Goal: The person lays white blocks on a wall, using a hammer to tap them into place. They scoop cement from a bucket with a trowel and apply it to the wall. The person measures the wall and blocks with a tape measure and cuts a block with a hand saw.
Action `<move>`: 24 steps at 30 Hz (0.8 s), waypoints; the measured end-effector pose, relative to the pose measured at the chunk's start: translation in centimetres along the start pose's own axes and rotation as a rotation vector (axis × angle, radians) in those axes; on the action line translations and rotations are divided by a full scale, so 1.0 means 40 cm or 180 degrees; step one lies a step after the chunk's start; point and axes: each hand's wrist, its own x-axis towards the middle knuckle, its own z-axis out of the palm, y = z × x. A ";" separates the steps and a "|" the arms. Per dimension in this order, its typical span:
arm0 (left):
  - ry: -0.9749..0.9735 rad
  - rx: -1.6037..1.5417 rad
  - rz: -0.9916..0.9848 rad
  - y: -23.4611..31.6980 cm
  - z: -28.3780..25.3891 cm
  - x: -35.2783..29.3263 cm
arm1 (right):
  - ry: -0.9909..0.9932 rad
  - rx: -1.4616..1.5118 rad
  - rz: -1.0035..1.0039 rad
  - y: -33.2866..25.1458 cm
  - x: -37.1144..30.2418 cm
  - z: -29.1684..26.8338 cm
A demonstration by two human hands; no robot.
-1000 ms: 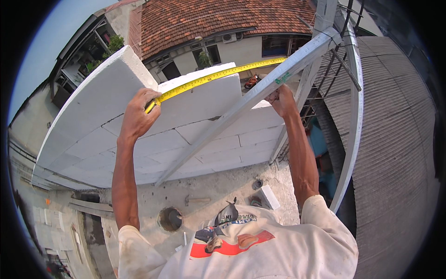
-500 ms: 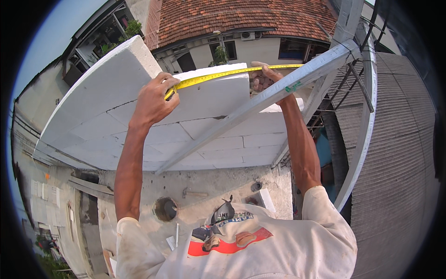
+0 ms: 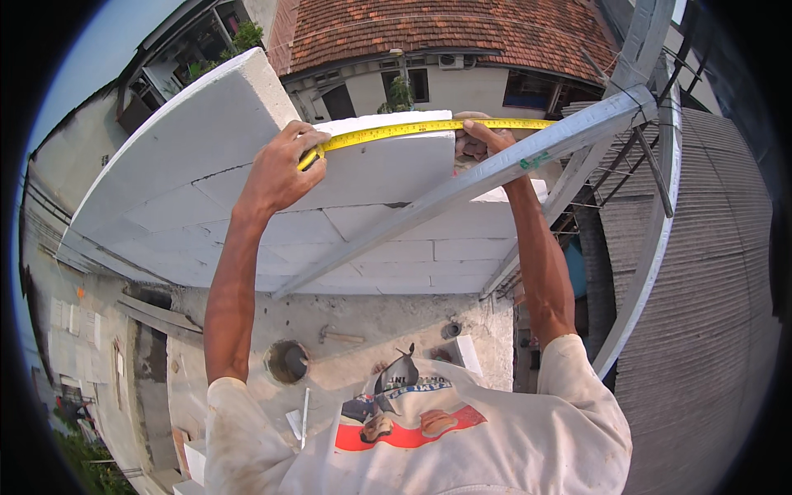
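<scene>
Gripping yellow tape measure (image 3: pixel 311 158) at ten o'clock: left hand (image 3: pixel 276 171), fingers curled. Blade (image 3: pixel 392 130) crosses twelve o'clock near white block wall (image 3: pixel 384 172). Right hand (image 3: pixel 492 140), one o'clock, thumb at blade; whether pinching, cannot tell.

Daylight bright. Block wall (image 3: pixel 388 173) top edges near-white, faces shaded. Fisheye bows corrugated roof (image 3: pixel 701 272); corners black; blue fringe left.

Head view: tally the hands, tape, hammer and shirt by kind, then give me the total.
Hands, left hand and right hand: 2
Yellow tape: 1
Hammer: 1
Shirt: 1
Total: 5
</scene>
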 end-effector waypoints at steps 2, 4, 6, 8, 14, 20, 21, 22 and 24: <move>-0.0038 0.0061 -0.0027 -0.006 -0.004 -0.004 | 0.0007 0.0041 0.0011 0.004 0.008 -0.001; -0.0129 0.0034 -0.0128 -0.007 -0.007 -0.010 | 0.0043 0.0165 0.0120 -0.005 0.007 0.015; -0.0246 -0.0079 -0.0288 -0.004 -0.019 -0.014 | 0.0048 0.0162 0.0078 0.008 0.017 0.011; -0.0288 -0.0060 -0.0188 -0.037 -0.026 -0.030 | -0.0097 0.0419 0.0073 0.009 0.006 0.019; -0.0187 0.0048 -0.0424 -0.139 -0.103 -0.123 | -0.0266 0.0704 0.0016 0.028 0.027 -0.021; 0.0103 0.0786 -0.0395 -0.236 -0.112 -0.178 | -0.0467 0.0804 -0.0026 0.040 0.037 -0.038; 0.0128 0.0869 -0.0344 -0.239 -0.107 -0.176 | -0.0503 0.0772 -0.0066 0.039 0.037 -0.039; 0.0100 0.0817 -0.0395 -0.243 -0.104 -0.170 | -0.0477 0.0726 -0.0059 0.039 0.038 -0.040; 0.0031 0.0706 -0.0496 -0.255 -0.092 -0.167 | -0.0416 0.0637 -0.0034 0.029 0.027 -0.019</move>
